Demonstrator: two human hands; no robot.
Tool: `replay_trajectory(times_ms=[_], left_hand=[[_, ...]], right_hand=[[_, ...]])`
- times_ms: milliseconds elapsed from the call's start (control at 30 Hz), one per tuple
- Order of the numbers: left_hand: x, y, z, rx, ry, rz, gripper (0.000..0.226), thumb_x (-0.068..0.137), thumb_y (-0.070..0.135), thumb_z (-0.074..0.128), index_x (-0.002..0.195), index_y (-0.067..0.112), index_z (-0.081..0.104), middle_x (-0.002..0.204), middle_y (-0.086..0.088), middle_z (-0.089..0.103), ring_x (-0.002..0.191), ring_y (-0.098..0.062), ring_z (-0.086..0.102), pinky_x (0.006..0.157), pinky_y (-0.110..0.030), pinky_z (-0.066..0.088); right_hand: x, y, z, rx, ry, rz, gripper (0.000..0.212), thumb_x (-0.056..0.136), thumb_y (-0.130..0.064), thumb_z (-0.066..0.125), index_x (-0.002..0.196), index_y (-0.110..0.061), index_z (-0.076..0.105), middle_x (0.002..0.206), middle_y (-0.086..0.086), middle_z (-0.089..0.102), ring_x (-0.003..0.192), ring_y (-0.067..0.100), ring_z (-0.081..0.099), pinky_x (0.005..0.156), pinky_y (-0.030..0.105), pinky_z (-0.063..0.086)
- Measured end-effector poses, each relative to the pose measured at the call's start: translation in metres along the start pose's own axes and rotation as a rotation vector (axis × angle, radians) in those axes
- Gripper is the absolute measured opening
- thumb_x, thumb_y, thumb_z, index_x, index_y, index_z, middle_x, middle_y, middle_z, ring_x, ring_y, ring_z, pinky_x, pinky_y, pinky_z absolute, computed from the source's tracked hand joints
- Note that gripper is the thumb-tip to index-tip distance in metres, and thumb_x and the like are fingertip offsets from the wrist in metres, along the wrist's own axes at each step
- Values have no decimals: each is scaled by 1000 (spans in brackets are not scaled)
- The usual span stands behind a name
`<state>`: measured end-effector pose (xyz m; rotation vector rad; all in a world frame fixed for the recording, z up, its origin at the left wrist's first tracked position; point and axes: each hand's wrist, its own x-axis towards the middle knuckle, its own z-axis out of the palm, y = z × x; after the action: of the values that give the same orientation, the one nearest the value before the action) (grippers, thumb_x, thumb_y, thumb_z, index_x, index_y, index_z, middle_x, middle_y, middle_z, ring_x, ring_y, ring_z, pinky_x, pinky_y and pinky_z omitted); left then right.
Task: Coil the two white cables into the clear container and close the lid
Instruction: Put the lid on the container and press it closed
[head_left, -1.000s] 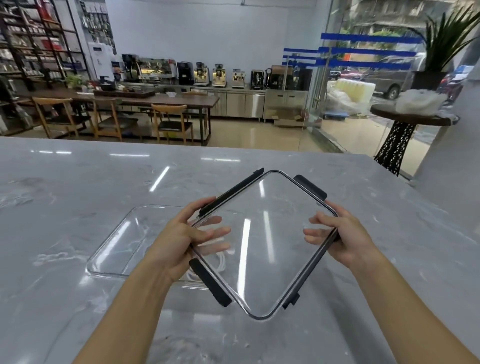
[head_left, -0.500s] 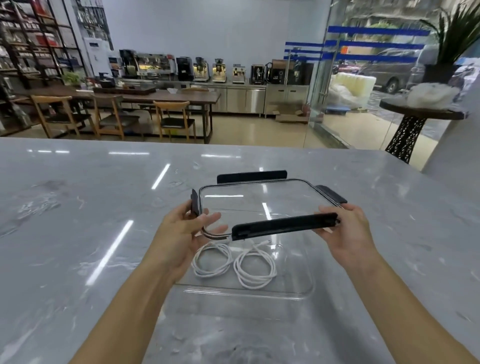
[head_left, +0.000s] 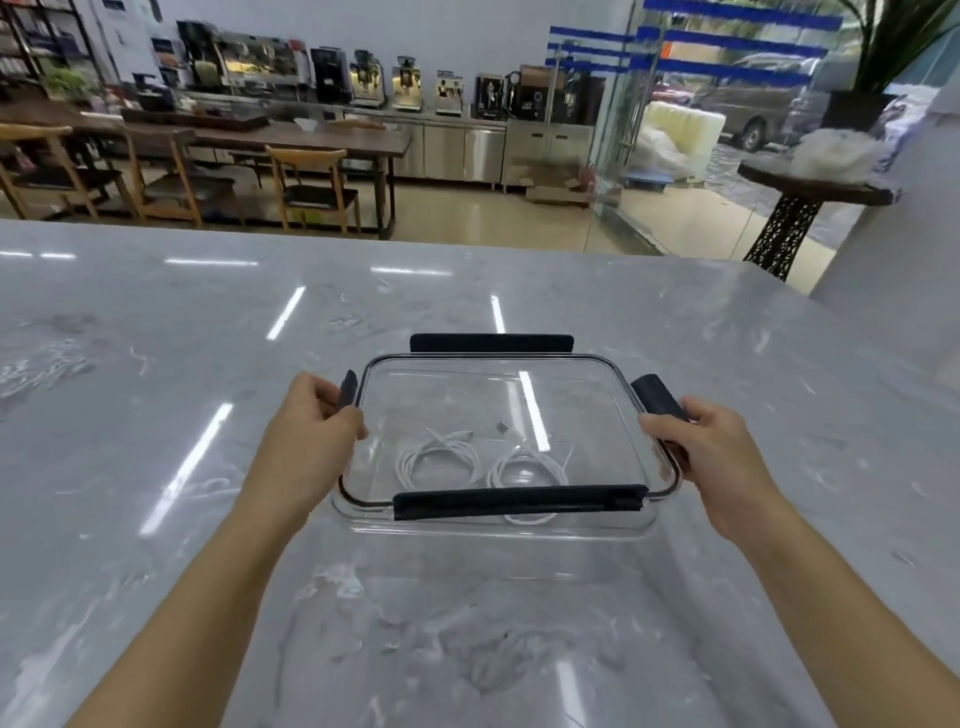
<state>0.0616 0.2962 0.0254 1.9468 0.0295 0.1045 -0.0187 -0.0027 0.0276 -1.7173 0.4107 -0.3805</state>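
Observation:
The clear container (head_left: 493, 530) stands on the marble table in front of me. Two coiled white cables lie side by side on its floor, one on the left (head_left: 439, 460) and one on the right (head_left: 527, 470). The clear lid (head_left: 493, 395) with black latch flaps lies level over the container's rim, its near flap (head_left: 519, 501) and far flap (head_left: 491, 343) sticking out. My left hand (head_left: 309, 441) grips the lid's left edge by the left flap. My right hand (head_left: 722, 457) grips the right edge at the right flap.
The grey marble table (head_left: 156, 415) stretches wide on all sides of the container. Beyond its far edge are wooden chairs, a dark table and a counter of coffee machines. A glass wall and a small black side table (head_left: 795, 208) are at the back right.
The lid went from tilted upright in both hands to flat, then came down over the container with the cables. My hands slid to the lid's left and right sides.

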Motion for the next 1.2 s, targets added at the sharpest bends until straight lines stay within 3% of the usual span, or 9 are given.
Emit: replay_trajectory(times_ms=[100,267,467,567,667,767,867,1067,1200], left_hand=[[-2,-5,2,137,153,139,10,84,22,55,76,18,52,69,1,56,61,-13,50,49,-28,34],[11,-12,-6,159,100,48,13,83,22,57,74,13,54,69,-2,54,62,-20,49,55,-32,38],[19,-3,-21,-112,-225,-260,11,89,13,56,79,9,56,69,-8,58,58,-21,54,51,-31,47],[22,-5,-32,-49,-352,-305,17,89,22,59,85,6,62,67,-4,61,60,-18,57,46,-28,51],[23,-7,-35,-11,-429,-334,31,84,32,64,94,3,60,78,-7,62,65,-21,60,46,-29,54],[24,-6,-33,-65,-463,-345,31,78,29,70,89,0,64,77,-8,64,67,-23,60,49,-33,57],[27,-6,-25,-138,-431,-353,21,77,24,71,79,4,67,70,-6,63,63,-20,58,52,-31,57],[41,-2,-2,-173,-246,-282,26,80,20,69,92,-2,64,82,-14,67,68,-24,62,69,-39,57],[46,-3,-6,-15,-387,-312,41,76,39,70,90,1,65,78,-12,65,56,-19,59,49,-29,53]], right_hand=[[-2,8,-1,-25,-27,27,14,76,-7,65,69,-8,54,56,5,41,43,14,36,41,23,32],[-4,11,-7,-120,-131,58,24,76,-11,66,56,-14,52,42,1,43,33,14,36,31,18,25],[2,2,-19,-134,-399,247,18,74,-24,71,72,-8,63,52,4,51,38,17,43,36,21,38],[6,2,-23,-103,-491,301,39,61,-31,76,88,-5,66,63,7,59,46,20,53,42,25,48],[10,3,-24,-52,-534,285,32,61,-29,76,84,-9,69,62,5,62,49,19,57,42,25,49],[14,2,-20,-40,-512,217,6,68,-24,71,66,-18,70,57,2,61,47,16,56,42,25,48],[21,4,-18,-50,-428,178,19,79,-17,66,61,-21,68,56,0,59,48,15,54,44,27,47],[33,0,-11,-80,-320,173,16,86,-18,60,70,-19,65,52,-5,59,46,14,53,41,27,45],[36,-1,-15,-90,-347,238,14,85,-24,62,74,-16,65,54,-2,59,44,14,53,38,24,43]])
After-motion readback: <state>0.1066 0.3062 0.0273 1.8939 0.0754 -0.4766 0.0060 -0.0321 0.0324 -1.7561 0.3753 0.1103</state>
